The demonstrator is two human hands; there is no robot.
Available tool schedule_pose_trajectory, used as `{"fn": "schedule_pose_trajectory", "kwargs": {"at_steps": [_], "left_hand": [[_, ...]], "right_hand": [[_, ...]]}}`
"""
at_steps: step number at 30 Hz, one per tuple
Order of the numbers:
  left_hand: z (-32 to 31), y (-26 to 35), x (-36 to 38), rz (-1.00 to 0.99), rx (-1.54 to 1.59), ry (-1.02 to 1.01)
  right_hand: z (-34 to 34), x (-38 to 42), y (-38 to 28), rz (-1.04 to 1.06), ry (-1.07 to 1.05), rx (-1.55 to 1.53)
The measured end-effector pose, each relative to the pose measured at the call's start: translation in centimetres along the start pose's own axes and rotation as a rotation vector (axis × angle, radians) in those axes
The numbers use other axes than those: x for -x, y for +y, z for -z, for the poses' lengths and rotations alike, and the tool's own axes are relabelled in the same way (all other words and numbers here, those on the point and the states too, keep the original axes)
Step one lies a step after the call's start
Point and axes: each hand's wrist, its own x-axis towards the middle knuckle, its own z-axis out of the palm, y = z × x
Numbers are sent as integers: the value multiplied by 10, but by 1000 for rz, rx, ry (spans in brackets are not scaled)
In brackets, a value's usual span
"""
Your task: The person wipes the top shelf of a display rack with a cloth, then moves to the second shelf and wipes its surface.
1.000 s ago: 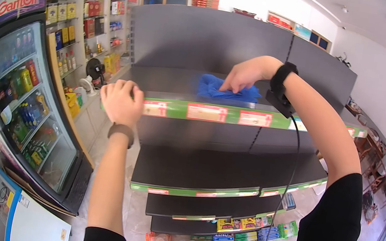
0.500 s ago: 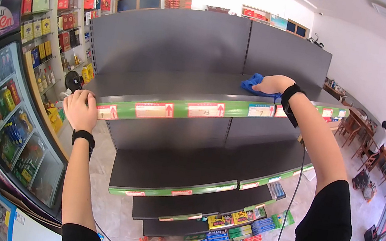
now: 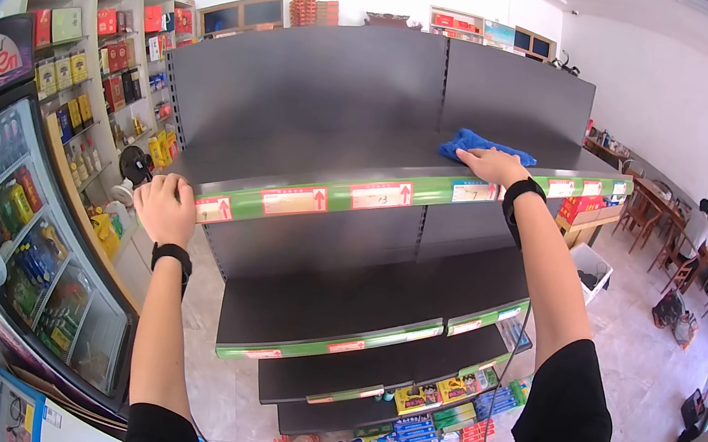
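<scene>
My right hand (image 3: 492, 165) is on a blue cloth (image 3: 484, 145), which lies bunched on the upper dark grey shelf (image 3: 318, 153) near its front edge. The fingers press into the cloth, and part of it spreads out behind them. At the far left end of the same shelf, my left hand (image 3: 165, 208) grips the corner, its fingers bent over the edge. A green label strip (image 3: 335, 196) with red-bordered price tags runs along the shelf front between both hands. Each wrist wears a black band.
Lower shelves (image 3: 340, 311) stand beneath, with boxed goods (image 3: 428, 397) and several items on the floor. A glass-door drinks fridge (image 3: 40, 238) is close on the left. A cable (image 3: 508, 363) hangs by my right arm. A person (image 3: 697, 237) sits at tables far right.
My view has shifted a little. My right hand has turned flatter over the cloth, which is now spread further to the right. My left hand keeps its hold on the shelf corner.
</scene>
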Motion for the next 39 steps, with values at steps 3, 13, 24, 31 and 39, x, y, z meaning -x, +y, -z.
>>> {"fn": "schedule_pose_trajectory", "kwargs": {"at_steps": [3, 13, 24, 31, 39], "left_hand": [[0, -1, -1, -26, -10, 17], [-6, -9, -1, -41, -101, -9], [-9, -15, -3, -29, -122, -70], [-9, -22, -4, -53, -134, -150], [-22, -61, -8, -23, -118, -146]], "right_hand": [[-13, -5, 0, -76, 140, 54], [-22, -29, 19, 12, 117, 351], [-15, -8, 6, -72, 155, 137], [-17, -16, 9, 4, 116, 154], [4, 26, 13, 192, 165, 41]]}}
